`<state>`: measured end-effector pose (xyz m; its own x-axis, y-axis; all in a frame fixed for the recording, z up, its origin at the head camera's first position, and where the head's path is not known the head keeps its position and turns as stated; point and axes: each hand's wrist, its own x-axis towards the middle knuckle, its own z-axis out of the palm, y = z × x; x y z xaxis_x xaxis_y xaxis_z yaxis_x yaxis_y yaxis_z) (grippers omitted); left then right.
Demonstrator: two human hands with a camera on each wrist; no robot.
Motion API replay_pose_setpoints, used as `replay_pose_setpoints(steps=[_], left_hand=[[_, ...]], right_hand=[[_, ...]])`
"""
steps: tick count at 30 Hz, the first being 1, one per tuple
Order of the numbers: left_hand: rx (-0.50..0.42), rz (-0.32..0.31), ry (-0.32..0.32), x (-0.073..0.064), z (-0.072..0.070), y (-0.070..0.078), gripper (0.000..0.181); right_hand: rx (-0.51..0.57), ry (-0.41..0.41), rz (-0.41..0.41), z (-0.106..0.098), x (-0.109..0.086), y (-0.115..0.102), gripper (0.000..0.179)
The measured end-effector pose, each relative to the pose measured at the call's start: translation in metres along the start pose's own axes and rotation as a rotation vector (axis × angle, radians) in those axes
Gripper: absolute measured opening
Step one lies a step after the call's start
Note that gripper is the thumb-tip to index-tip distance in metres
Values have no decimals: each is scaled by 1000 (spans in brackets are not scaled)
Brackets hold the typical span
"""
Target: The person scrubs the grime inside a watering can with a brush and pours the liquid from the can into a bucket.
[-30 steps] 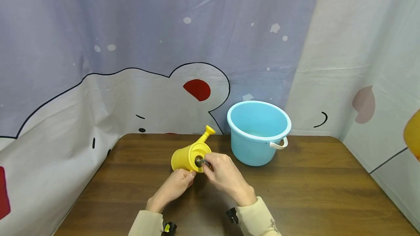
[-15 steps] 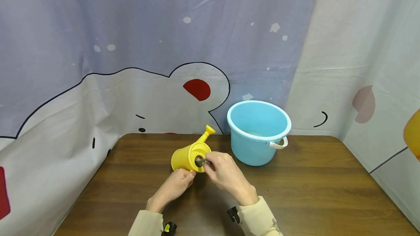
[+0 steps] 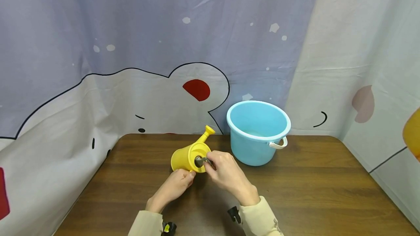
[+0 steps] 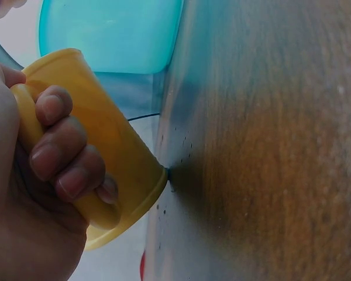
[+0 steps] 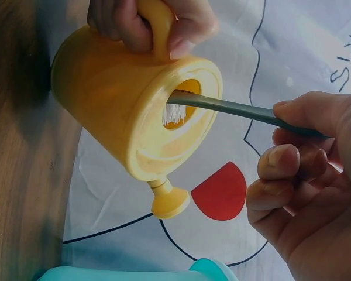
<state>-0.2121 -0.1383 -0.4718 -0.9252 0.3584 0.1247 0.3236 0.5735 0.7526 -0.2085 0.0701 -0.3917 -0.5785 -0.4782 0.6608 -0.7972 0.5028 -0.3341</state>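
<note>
A yellow watering can (image 3: 181, 159) is tilted over the wooden table, its round top opening turned towards me and its spout pointing up and right. My left hand (image 3: 173, 188) grips its handle (image 4: 96, 209), fingers curled round it in the left wrist view. With my right hand (image 3: 228, 176) I pinch the dark grey handle of a brush (image 5: 237, 110) between thumb and fingers. White bristles (image 5: 174, 113) show inside the can's opening in the right wrist view. How far the brush head reaches in is hidden by the can.
A light blue bucket (image 3: 252, 152) with a white handle (image 3: 279, 144) stands behind and right of the can. The brown wooden table (image 3: 311, 188) ends at a patterned curtain (image 3: 157, 28) at the back and sides.
My right hand has shifted very slightly to the right, and a little more of the brush shows at the opening. The left hand and watering can stay in place.
</note>
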Motion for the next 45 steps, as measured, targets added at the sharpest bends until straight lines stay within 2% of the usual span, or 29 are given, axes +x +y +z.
replay_pose_setpoints(steps=[29, 37, 45], left_hand=[[-39, -7, -14, 0, -2, -3, 59], [-58, -25, -22, -1, -4, -4, 61], [-56, -31, 9, 0, -7, -8, 61]], right_hand=[[19, -13, -1, -13, 0, -2, 26], [41, 11, 17, -19, 0, -1, 29], [85, 61, 53, -25, 0, 1, 30]])
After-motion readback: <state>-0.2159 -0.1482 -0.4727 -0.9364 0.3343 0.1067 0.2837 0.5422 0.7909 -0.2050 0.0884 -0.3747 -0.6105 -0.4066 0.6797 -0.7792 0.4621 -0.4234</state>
